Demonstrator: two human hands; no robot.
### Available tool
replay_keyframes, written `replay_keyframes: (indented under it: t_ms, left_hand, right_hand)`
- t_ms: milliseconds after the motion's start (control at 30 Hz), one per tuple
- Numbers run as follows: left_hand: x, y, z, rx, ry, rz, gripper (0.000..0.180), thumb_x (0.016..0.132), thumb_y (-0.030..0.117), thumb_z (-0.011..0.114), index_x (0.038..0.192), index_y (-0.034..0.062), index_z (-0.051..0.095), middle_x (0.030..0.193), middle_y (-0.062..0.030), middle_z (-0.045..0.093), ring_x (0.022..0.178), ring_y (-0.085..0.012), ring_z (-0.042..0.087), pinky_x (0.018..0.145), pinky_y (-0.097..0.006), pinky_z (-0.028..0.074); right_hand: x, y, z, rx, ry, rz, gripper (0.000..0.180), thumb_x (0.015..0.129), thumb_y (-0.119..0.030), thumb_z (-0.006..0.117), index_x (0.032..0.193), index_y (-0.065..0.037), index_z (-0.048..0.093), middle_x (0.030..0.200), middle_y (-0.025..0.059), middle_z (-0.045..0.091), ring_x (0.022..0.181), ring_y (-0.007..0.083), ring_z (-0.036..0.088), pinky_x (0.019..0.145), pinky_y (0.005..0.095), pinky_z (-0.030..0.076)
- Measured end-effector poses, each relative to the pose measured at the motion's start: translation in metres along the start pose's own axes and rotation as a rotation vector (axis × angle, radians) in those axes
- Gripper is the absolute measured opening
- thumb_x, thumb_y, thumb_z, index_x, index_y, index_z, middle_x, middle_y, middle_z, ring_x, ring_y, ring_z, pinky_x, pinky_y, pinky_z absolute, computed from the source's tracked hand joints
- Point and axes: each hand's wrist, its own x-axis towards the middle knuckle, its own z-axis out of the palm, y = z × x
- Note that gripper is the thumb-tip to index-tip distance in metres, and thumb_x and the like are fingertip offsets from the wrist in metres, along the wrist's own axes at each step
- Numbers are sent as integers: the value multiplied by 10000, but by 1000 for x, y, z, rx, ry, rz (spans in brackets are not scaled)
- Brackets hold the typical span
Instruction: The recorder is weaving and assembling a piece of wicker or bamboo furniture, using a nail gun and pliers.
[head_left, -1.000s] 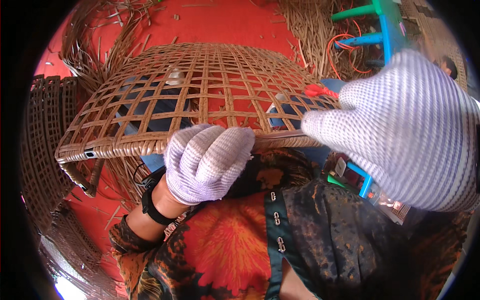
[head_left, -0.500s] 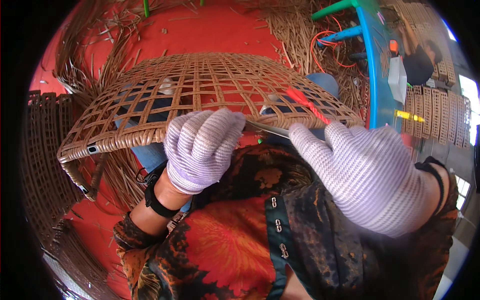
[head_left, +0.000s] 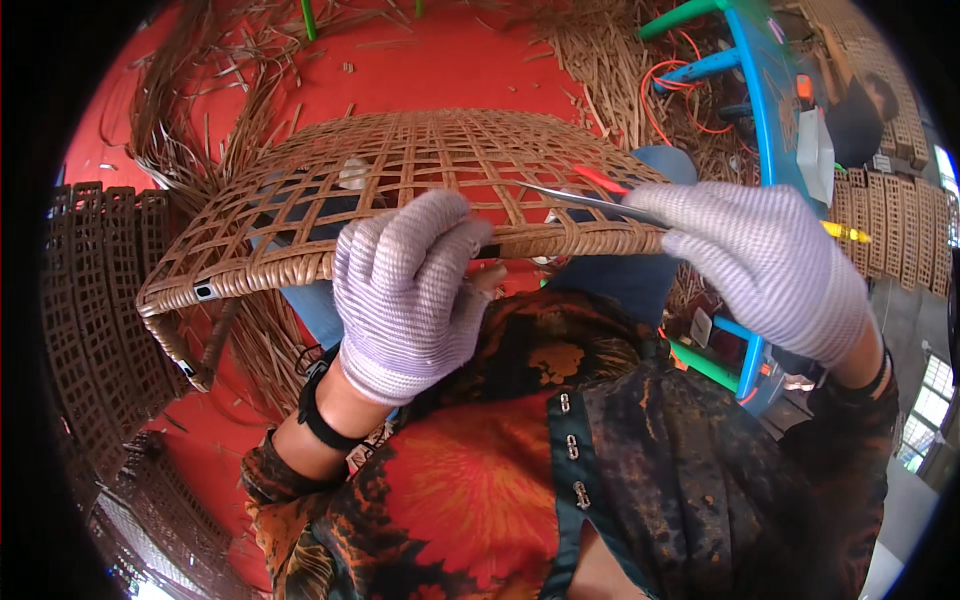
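Note:
A brown woven rattan-like panel with an open lattice and a wrapped rim lies across my knees. My left hand, in a striped white-purple glove, is closed at its near rim; the fingertips are partly blurred beside a dark gap in the wrapping. My right hand, gloved alike, grips a slim pointed metal tool above the rim, its tip pointing left over the lattice. A red strip sticks out beside the tool from the right hand; its far end is hidden.
Loose strips litter the red floor. Stacked woven panels stand at the left. A blue frame with a white box is at the right, near an orange cord. Another person is behind it.
My right hand has lifted and turned, drawing the metal tool away from the left fingers so that its tip shows above the lattice. The left hand stays at the rim, its fingers shifted slightly.

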Motion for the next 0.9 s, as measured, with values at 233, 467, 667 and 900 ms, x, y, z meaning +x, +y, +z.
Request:
replay_keyframes:
  t_ms: [233,467,667,900]
  left_hand:
    - [28,5,-26,15,-305,-176,390,624,119,835,991,64,713,1089,-84,640,955,-300,588,822,-408,476]
    - [33,-2,-23,-27,-293,-106,295,689,198,814,936,77,707,943,-67,649,856,-291,608,793,-410,474]
    - [25,-4,-23,19,-311,-75,276,727,233,816,949,99,721,914,-43,627,851,-259,611,758,-387,479]
    - [20,-4,-23,53,-302,-46,342,699,241,853,995,114,740,935,-18,625,834,-224,601,755,-372,477]
  right_hand:
    - [31,28,-14,-26,-145,-141,278,918,-107,652,1187,-67,710,1088,158,731,909,340,718,829,393,575]
    - [69,33,-20,176,-278,-212,256,911,-120,650,1138,-9,691,954,175,728,834,306,725,773,383,576]
    - [55,38,-2,461,-192,82,240,929,-140,641,1128,-22,701,919,137,732,822,275,718,778,364,572]
    - [70,59,-11,385,-324,46,246,926,-132,636,1134,-13,694,931,145,733,839,273,725,783,359,569]
